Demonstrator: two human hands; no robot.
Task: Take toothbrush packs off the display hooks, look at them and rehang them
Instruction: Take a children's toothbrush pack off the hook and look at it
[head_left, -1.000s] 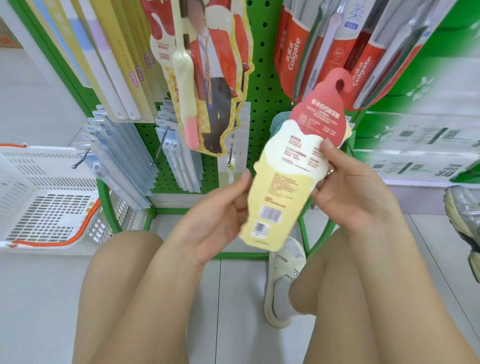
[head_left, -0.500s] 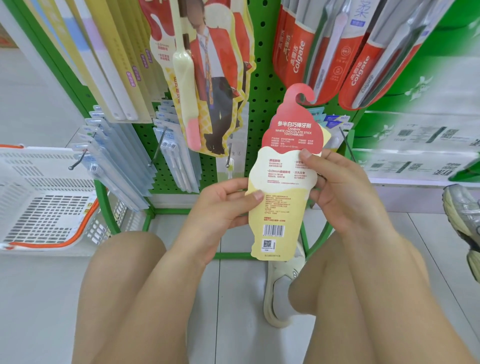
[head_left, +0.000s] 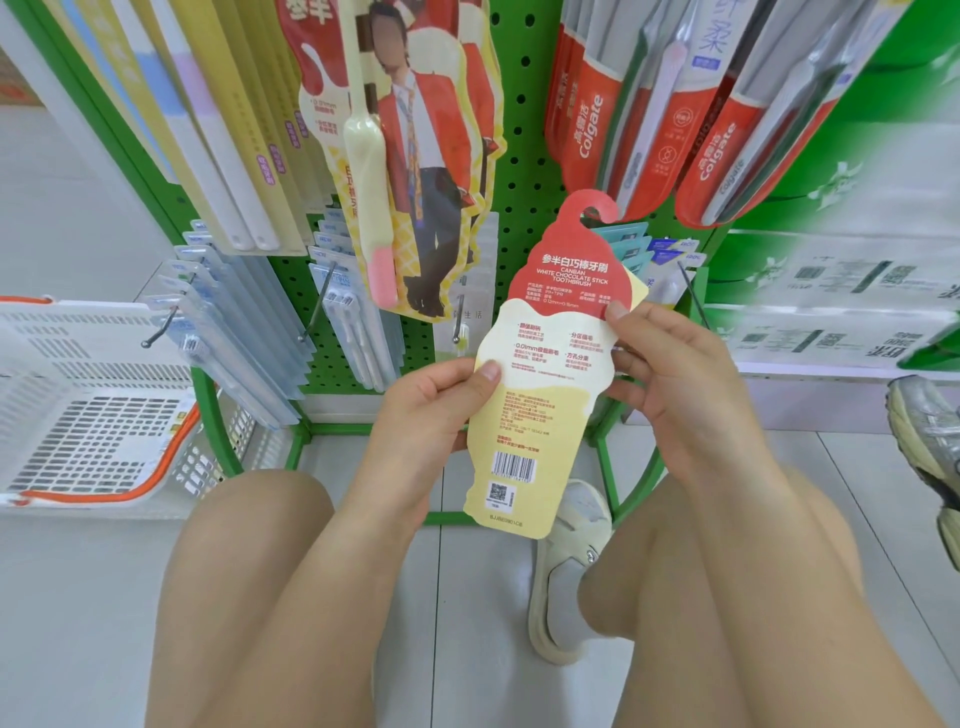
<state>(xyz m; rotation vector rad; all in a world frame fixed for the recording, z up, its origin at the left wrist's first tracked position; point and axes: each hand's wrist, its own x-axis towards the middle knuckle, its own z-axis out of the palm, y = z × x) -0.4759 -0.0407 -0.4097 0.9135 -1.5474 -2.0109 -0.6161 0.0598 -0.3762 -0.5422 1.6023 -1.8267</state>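
Since a second ago, the ice-cream-shaped toothbrush pack has been turned from a tilted pose to a nearly upright one, with its printed back now squarely presented to the camera; its red hook tab is at the top and the barcode and QR code are near the bottom. Both hands have been shifted with it. The pack is held off the display, in front of the green pegboard rack and above the knees, and is not hung on any hook.

The left hand is closed on the pack's left edge, the thumb pressed on the printed face and the remaining fingers curled behind. The right hand is closed on the right edge, with the thumb laid at the border of the red and cream areas and the other fingers tucked behind the card.

On the rack, a matching pack with a figure in a red jacket is hung to the upper left of the held pack. Red Colgate toothbrush packs are hung at the upper right. Clear-wrapped toothbrush packs are hung on lower metal hooks to the left. A white plastic basket with an orange handle is seen on the floor at the far left. A grey shoe is visible between the bare legs, and a sneaker is seen at the right edge.
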